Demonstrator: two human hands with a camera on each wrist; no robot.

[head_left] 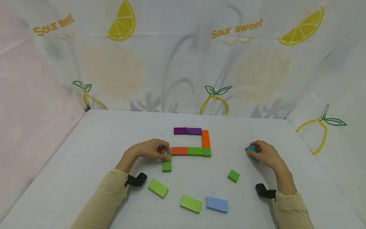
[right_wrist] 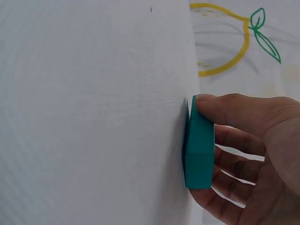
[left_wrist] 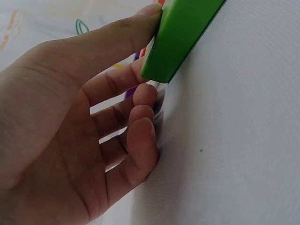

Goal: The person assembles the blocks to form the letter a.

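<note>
My left hand (head_left: pixel 152 149) pinches the far end of a green block (head_left: pixel 167 166) between thumb and fingers. That block stands lengthwise at the left end of a row made of a red-orange block (head_left: pixel 179 151), a green block (head_left: pixel 195 151) and a small green block (head_left: pixel 207 152). An orange block (head_left: pixel 205 139) runs away from the row's right end to two purple blocks (head_left: pixel 194 131). Off to the right, my right hand (head_left: pixel 266 154) grips a teal block (right_wrist: pixel 200 145) between thumb and fingers, low over the white table.
Nearer the front lie two light green blocks (head_left: pixel 158 188), one left and one mid-table, beside a light blue block (head_left: pixel 217 204). A small green cube-like block (head_left: pixel 233 176) sits between the row and my right arm. Patterned cloth (head_left: pixel 183 57) hangs behind the table.
</note>
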